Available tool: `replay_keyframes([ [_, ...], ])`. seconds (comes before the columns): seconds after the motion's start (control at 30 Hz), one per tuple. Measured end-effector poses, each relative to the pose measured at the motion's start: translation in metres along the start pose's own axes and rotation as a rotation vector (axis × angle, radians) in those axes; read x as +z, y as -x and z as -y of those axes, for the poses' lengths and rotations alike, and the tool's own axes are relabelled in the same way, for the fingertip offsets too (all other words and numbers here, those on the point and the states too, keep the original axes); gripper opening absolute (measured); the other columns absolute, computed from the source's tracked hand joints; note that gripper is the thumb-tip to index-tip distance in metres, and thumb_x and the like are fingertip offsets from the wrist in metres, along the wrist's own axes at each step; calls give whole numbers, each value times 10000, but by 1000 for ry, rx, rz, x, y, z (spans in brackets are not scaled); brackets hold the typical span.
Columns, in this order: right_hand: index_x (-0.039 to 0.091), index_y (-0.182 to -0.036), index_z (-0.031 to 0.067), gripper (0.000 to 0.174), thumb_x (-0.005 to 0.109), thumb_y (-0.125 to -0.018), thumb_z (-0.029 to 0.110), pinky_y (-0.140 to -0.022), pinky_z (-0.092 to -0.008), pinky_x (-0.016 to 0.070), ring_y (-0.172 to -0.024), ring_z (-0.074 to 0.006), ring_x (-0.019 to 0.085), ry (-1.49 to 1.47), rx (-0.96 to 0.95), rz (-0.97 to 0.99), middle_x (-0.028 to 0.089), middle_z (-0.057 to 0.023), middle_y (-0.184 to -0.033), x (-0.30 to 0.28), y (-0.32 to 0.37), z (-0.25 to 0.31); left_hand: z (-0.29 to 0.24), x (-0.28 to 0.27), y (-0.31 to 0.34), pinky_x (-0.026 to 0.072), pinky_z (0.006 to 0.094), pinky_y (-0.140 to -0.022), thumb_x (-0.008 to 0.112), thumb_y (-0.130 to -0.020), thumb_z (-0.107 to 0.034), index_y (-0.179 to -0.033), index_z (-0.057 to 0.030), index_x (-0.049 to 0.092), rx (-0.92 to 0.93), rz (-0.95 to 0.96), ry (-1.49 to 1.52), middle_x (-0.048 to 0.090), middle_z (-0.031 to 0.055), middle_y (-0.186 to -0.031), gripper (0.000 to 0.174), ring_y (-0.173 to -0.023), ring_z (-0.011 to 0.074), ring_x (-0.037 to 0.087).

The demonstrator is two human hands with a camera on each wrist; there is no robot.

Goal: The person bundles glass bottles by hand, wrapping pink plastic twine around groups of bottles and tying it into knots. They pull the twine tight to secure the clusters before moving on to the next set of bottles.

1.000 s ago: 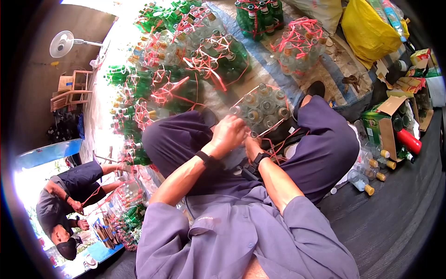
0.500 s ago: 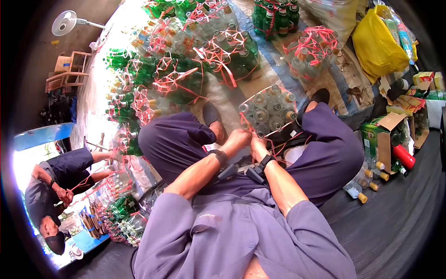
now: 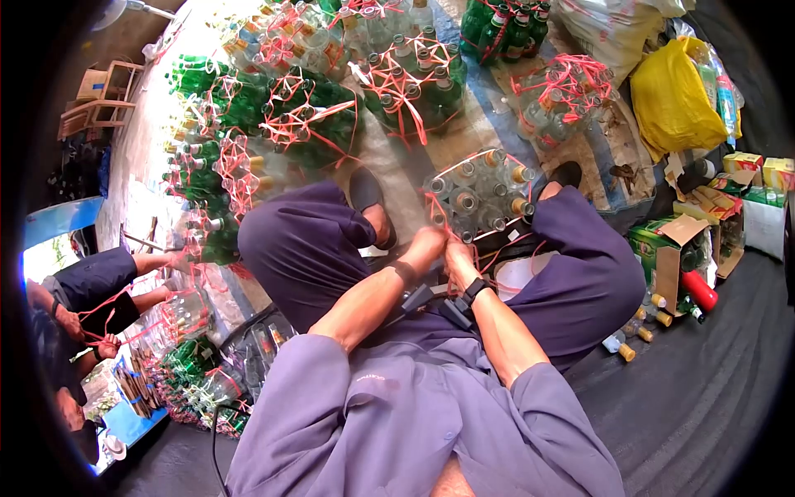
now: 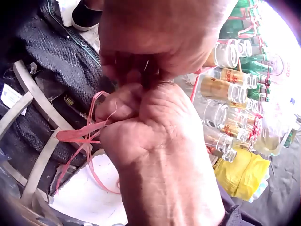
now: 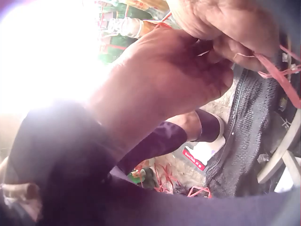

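Observation:
In the head view a bundle of clear glass bottles (image 3: 465, 203) stands between the person's feet, with pink string round its edge. My left hand (image 3: 426, 247) and right hand (image 3: 460, 263) meet at its near side. Seen from the left wrist, the left hand (image 4: 162, 37) is above and the right hand (image 4: 150, 127) below, fingers curled together. Pink plastic string (image 4: 75, 135) trails from the right hand's fingers, and another strand runs toward the bottles. The right wrist view shows the left hand (image 5: 150, 75) with bent fingers against the right hand's fingertips; the pinched part of the string is hidden.
String-tied bundles of green bottles (image 3: 319, 124) and clear bottles (image 3: 563, 103) stand ahead. A yellow bag (image 3: 675, 103), an opened carton (image 3: 669, 261) and loose bottles are on the right. Another person's hands (image 3: 103, 344) hold pink string at far left.
The left hand has come down from above the bundle's near edge to beside the right hand. The hands now work close together. The head view has shifted, moving the other person toward the left edge.

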State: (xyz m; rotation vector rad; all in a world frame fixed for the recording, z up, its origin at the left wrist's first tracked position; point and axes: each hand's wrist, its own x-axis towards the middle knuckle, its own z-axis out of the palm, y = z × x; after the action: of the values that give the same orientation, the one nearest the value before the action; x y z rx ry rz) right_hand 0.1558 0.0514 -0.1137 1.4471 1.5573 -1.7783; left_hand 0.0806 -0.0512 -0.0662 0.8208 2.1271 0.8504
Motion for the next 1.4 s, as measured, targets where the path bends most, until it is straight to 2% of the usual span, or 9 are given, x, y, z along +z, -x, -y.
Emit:
replay_keyframes([
  [0.13, 506, -718, 128, 512, 477, -957, 580, -333, -317, 267, -353, -159, 364, 140, 13, -34, 360, 13, -489, -13, 53, 51, 8, 15, -7, 527, 401, -696, 635, -685, -24, -838, -44, 651, 18, -103, -145, 641, 160, -794, 155, -816, 342, 659],
  [0.2, 663, -1107, 11, 392, 565, -929, 346, -529, -371, 401, -650, -168, 532, 58, 129, 12, 633, -80, -798, -17, 74, 74, 13, 22, -13, 525, 399, -677, 634, -722, -50, -844, -45, 670, 26, -52, -317, 646, 158, -783, 127, -775, 323, 664],
  [0.37, 623, -1016, 59, 362, 490, -949, 390, -446, -350, 320, -520, -149, 446, -89, 84, 29, 529, -36, -662, -13, 65, 60, 54, 76, -26, 534, 347, -686, 607, -845, -132, -940, -56, 713, -287, -263, 438, 688, 147, -835, 161, -754, 222, 668],
  [0.7, 598, -787, 87, 297, 500, -932, 327, -398, -390, 353, -449, -217, 501, 39, 118, 82, 527, -66, -567, -10, 28, 25, 23, 42, -14, 556, 385, -787, 675, -604, -75, -939, -61, 718, 106, -305, -107, 701, 193, -944, 338, -920, 357, 682],
  [0.8, 663, -785, 46, 239, 567, -885, 240, -433, -425, 432, -505, -301, 606, 850, -1043, 120, 642, -152, -649, -16, -74, -77, 7, 32, -11, 552, 383, -795, 682, -601, -81, -945, -63, 710, -36, -158, -50, 699, 198, -948, 345, -933, 357, 675],
  [1.1, 707, -911, -4, 226, 574, -852, 169, -715, -472, 535, -816, -369, 703, 384, 5, 204, 706, -226, -844, -25, 51, 53, -3, 34, -10, 536, 354, -780, 661, -819, -127, -932, 9, 686, -76, -221, 416, 702, 170, -888, 178, -850, 244, 687],
  [1.17, 708, -948, -4, 255, 567, -856, 186, -766, -476, 530, -873, -390, 694, 561, -295, 183, 699, -252, -886, -27, 28, 28, -41, 3, -9, 524, 335, -761, 607, -931, -146, -968, 29, 675, -600, -230, 831, 698, 123, -879, 192, -817, 176, 655],
  [1.27, 713, -980, -2, 305, 560, -859, 233, -850, -487, 513, -974, -427, 667, 819, -535, 185, 684, -294, -956, -38, 66, 61, 39, 87, -24, 517, 336, -727, 605, -931, -111, -992, 17, 680, -52, -393, 781, 694, 107, -885, 160, -802, 188, 649],
  [1.4, 723, -925, -2, 360, 549, -869, 308, -864, -508, 505, -972, -454, 654, 1208, -442, 237, 678, -299, -954, -55, 127, 127, 5, 61, -19, 511, 344, -710, 608, -932, -92, -988, 9, 682, -383, -338, 1059, 695, 97, -917, 137, -797, 189, 640],
])
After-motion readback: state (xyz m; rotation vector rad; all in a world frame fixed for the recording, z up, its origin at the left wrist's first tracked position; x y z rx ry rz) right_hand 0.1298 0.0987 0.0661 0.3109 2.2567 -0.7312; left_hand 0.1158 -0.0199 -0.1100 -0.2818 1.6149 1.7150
